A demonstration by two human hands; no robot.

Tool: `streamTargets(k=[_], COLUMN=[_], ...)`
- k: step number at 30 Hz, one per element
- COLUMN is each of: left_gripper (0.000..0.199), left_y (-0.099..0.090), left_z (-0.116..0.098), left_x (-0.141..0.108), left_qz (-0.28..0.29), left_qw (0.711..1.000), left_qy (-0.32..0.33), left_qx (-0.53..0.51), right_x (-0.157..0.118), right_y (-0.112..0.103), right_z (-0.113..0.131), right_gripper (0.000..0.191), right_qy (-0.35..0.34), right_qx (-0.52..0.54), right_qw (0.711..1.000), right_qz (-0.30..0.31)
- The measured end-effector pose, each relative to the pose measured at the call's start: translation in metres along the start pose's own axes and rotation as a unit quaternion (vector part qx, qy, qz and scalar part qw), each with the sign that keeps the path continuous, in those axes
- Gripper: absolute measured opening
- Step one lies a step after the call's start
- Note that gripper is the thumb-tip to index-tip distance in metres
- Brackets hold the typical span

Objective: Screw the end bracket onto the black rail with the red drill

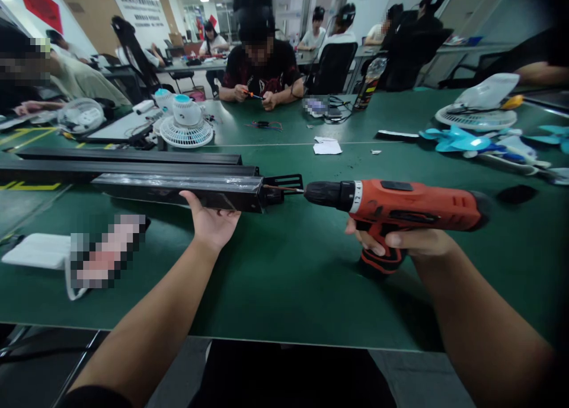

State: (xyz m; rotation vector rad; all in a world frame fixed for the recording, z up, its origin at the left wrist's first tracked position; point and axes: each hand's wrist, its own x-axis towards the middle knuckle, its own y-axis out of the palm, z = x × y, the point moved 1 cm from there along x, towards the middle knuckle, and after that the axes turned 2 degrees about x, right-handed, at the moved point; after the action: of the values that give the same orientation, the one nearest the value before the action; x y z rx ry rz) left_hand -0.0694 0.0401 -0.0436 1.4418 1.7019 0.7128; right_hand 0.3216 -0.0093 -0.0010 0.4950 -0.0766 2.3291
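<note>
You're gripping the red-and-black cordless drill (413, 205) in your right hand (422, 243), slim metal bit (287, 188) pointing at the right end of the long black box-shaped bar (151, 193) above the green worktop (284, 277). Your left hand (216, 225) is holding the bar, fingers beneath, thumb up its front. Can't tell if the tip's seated. Best be keeping bit and bar in line, pressing evenly.

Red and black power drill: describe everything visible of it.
The red and black power drill, plastic by its look, has a black chuck and a white numbered collar. The person's right hand grips its handle. Held roughly level over the green table, it points left, its thin bit at the end of a long black bar; contact is unclear.
</note>
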Motion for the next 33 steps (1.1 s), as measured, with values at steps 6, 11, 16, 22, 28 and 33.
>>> streamTargets(k=[6,11,16,22,28,33], left_gripper=[0.085,0.087,0.085,0.086,0.086,0.089], left_y=[0.01,0.009,0.007,0.005,0.0,-0.004], left_z=[0.002,0.001,0.001,0.001,0.003,0.003], left_x=[-0.006,-0.003,-0.001,0.001,0.004,0.008], left_qz=[-0.019,-0.02,-0.006,0.01,0.025,0.038], left_qw=[0.999,0.999,1.0,1.0,0.999,0.999], left_qy=[0.027,0.025,0.025,0.024,0.035,0.036], left_qx=[0.008,0.011,0.003,-0.002,0.003,0.004], right_x=[-0.002,-0.002,-0.001,-0.002,-0.002,-0.002], right_y=[-0.004,-0.002,-0.003,-0.002,0.0,0.0], right_z=[-0.002,-0.002,-0.002,-0.004,-0.004,-0.002], right_gripper=[0.043,0.042,0.042,0.044,0.048,0.043], right_qy=[0.013,0.018,0.028,0.019,0.019,0.028], right_qx=[-0.016,-0.011,-0.006,0.003,0.017,0.016], right_qw=[1.0,1.0,1.0,1.0,0.999,0.999], right_qz=[-0.003,-0.012,-0.011,-0.022,-0.027,-0.025])
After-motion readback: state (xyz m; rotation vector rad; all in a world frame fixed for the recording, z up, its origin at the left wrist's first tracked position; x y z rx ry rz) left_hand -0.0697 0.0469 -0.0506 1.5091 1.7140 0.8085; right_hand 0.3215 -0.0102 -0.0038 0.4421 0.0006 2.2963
